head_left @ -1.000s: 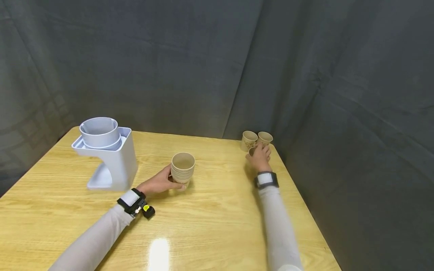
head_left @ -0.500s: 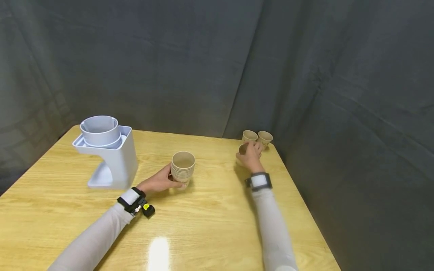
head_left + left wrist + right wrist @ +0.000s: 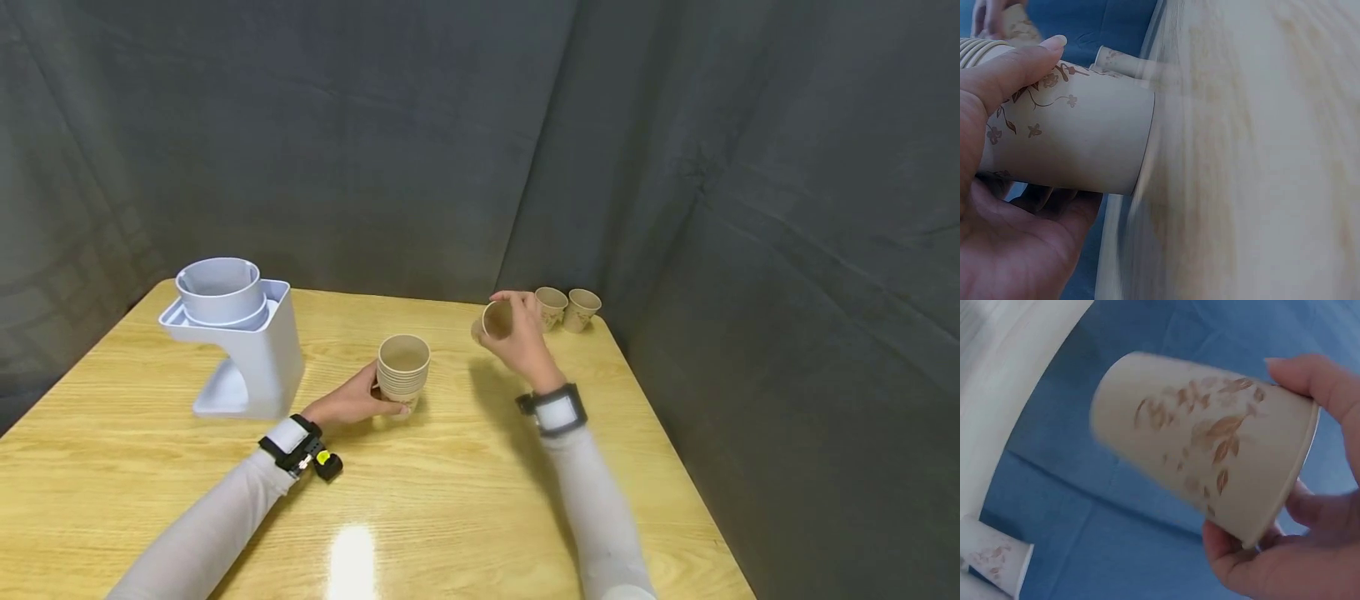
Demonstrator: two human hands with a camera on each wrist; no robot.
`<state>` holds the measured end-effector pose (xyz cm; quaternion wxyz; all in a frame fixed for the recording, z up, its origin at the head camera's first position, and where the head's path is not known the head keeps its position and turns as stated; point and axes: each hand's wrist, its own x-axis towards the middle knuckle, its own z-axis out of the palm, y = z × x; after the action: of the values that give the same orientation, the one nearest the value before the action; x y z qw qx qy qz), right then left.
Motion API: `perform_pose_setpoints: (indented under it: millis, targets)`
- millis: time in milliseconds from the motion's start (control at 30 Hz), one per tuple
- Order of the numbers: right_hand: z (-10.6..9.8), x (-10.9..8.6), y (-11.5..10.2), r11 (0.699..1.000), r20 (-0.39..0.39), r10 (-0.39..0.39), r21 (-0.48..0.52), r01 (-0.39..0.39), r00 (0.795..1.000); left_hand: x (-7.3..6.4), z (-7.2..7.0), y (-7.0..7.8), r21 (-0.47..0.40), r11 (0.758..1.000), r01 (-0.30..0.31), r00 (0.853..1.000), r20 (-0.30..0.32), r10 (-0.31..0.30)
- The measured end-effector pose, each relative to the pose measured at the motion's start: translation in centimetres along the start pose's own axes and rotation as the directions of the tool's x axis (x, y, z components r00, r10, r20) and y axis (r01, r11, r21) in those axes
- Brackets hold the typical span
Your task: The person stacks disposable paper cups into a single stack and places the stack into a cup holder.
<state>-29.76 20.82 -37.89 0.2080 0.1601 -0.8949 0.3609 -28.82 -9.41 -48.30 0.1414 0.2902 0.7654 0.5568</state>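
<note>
My left hand (image 3: pixel 356 402) grips a stack of nested beige paper cups (image 3: pixel 403 367) at mid-table; in the left wrist view, the thumb lies over the lowest cup (image 3: pixel 1085 131), printed with brown flowers. Off to the right, my right hand (image 3: pixel 525 346) holds one paper cup (image 3: pixel 497 320) near its rim, lifted and tilted. The right wrist view shows that cup (image 3: pixel 1204 444) between thumb and fingers, its base away from the palm. Behind this hand stand two more paper cups, one (image 3: pixel 551 308) beside the other (image 3: pixel 581 310), near the back right corner.
A white plastic stand (image 3: pixel 273 358) with a round white container (image 3: pixel 220 292) on top stands at the left of the wooden table (image 3: pixel 420 517). Grey cloth (image 3: pixel 360 150) hangs behind the table and along its right side.
My right hand has taken a paper cup from beside the other two, raising it and bringing it left toward the stack. The left hand and its stack stay in place.
</note>
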Motion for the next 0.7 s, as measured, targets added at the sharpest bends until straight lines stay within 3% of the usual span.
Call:
perform_pose_setpoints:
  millis: [333, 467, 700]
  targets:
    - [0.2, -0.8, -3.2, 0.977, -0.155, -0.143, 0.134, 0.165, 0.977, 0.2, 0.2, -0.1, -0.025, 1.000, -0.008, 1.000, 0.006, 0.008]
    - [0.3, -1.2, -4.5, 0.958, -0.160, -0.195, 0.179, 0.223, 0.968, 0.3, 0.0, -0.1, -0.020, 1.000, -0.008, 1.000, 0.009, 0.008]
    - [1.7, -1.7, -5.3, 0.940, -0.104, -0.273, 0.183, 0.288, 0.956, 0.3, 0.0, -0.1, -0.020, 1.000, -0.004, 1.000, 0.018, 0.004]
